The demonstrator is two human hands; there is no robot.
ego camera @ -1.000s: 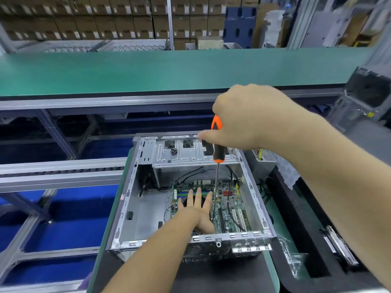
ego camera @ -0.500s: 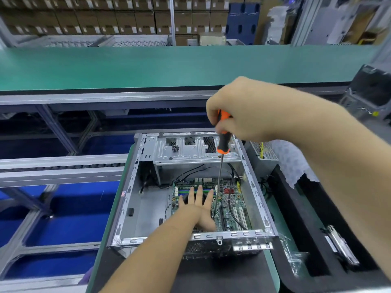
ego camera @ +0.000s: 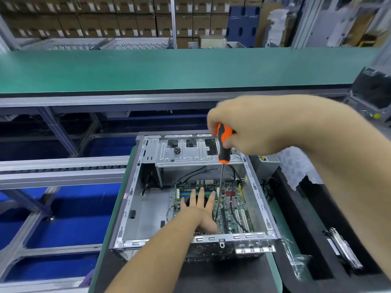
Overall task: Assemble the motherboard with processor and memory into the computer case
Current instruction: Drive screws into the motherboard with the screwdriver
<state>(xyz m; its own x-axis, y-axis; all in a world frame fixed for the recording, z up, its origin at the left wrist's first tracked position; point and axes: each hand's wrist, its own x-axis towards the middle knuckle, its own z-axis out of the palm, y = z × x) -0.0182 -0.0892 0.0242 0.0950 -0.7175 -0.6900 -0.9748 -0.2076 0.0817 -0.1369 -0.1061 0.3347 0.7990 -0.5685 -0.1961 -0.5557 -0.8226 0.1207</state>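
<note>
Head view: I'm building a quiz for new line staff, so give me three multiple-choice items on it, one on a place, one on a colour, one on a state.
1. Where does the left hand rest?
A. on the motherboard inside the computer case
B. on the green belt
C. on the case's outer wall

2. What colours is the screwdriver handle?
A. blue and white
B. orange and black
C. all yellow

3. How is the right hand?
A. flat and empty
B. pointing
C. gripping the screwdriver

Key: 1 A, its straight fingers lie on the board; 2 B, orange grip with black bands; 3 C, its fingers curl round the handle.
</note>
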